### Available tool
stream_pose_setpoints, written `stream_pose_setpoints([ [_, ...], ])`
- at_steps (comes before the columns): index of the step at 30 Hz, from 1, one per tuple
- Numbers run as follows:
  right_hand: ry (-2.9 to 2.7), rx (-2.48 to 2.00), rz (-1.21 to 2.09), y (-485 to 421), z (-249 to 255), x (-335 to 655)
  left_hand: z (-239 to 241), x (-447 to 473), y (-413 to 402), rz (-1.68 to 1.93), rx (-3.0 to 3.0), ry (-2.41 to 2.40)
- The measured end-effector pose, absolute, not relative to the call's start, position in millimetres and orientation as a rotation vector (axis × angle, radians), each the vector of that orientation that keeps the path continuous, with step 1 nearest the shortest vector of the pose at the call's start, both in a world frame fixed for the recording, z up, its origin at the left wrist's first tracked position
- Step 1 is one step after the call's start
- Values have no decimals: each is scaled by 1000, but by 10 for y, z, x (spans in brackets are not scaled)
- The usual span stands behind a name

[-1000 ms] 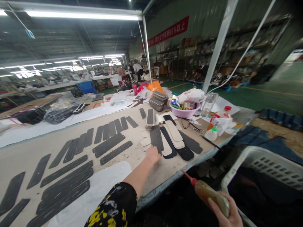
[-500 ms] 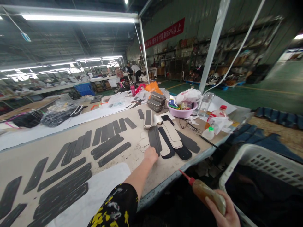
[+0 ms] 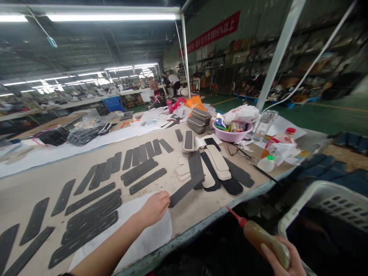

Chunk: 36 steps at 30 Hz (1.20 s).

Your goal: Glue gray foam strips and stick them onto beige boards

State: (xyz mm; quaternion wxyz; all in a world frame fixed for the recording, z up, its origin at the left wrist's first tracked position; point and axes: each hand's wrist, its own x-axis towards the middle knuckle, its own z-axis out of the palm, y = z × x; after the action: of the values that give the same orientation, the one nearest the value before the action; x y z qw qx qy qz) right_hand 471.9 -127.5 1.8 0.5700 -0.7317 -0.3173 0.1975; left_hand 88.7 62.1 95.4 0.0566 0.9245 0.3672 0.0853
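My left hand point(image 3: 155, 207) is closed in a pinch on the near end of a long dark grey strip point(image 3: 185, 190). The strip runs from my fingers back toward the pile of dark and beige pieces point(image 3: 214, 168). My hand hovers over a white sheet point(image 3: 138, 230) at the table's front edge. My right hand point(image 3: 283, 260) is off the table at the lower right. It grips a squeeze bottle of brown glue point(image 3: 264, 239), and the bottle's red nozzle point(image 3: 234, 215) points up and to the left.
Several dark strips point(image 3: 94, 203) lie in rows across the beige table point(image 3: 161, 191). A pink bowl point(image 3: 231, 135), stacked pieces point(image 3: 198, 119), a jar, small bottles and scissors crowd the far right end. A white plastic crate point(image 3: 330, 203) stands below on the right. People work far behind.
My left hand has drawn back from the pile toward me and leftward, pulling one dark strip with it. The right hand still holds the glue bottle in about the same place.
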Motion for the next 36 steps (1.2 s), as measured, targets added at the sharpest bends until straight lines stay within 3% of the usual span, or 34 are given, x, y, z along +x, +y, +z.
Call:
stream_pose_setpoints([
  [6, -796, -1661, 498, -1219, 104, 4545, 595, 76, 50, -22, 2853, 1192],
  [17, -1620, -1140, 650, -678, 551, 3301, 178, -71, -319, 656, 2616, 1305],
  [26, -1837, -968, 792, -387, 523, 2635, 13, -68, -451, 894, 2494, 1425],
  [36, -2070, -962, 844, -341, 496, 2372, 46, -138, -473, 881, 2484, 1372],
])
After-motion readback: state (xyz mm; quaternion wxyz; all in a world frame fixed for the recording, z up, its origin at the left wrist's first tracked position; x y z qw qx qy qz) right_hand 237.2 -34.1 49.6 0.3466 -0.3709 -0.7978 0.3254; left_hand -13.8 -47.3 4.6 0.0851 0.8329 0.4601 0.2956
